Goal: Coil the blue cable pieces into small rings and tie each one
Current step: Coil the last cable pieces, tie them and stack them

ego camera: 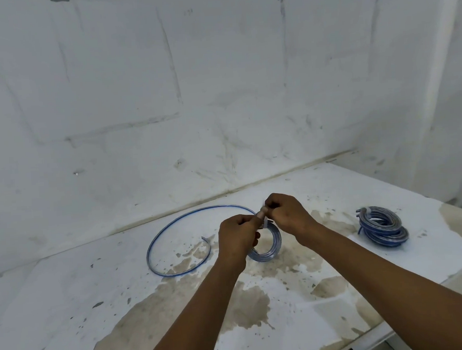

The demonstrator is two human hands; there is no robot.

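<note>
Both hands meet over the stained white table [326, 298] — our left hand [237, 238] gripping the small blue cable ring [269, 249], right hand [286, 212] at one o'clock pinching its pale tie [266, 222] — we should cinch snugly before releasing.

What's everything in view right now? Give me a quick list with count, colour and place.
cable ring: one, blue and clear, centre of the table, held up on edge by both hands.
tie: one, whitish, at the top of the ring between the fingers; too small to tell how far it is fastened.
loose cable: one, blue, lying in a wide open curve on the table left of the ring.
finished coils: a stack, dark blue, right side of the table; exact count unclear.
table: one, white with brown stains.
wall: white, scuffed, behind the table.
left hand: grips the ring.
right hand: pinches the tie.
</note>
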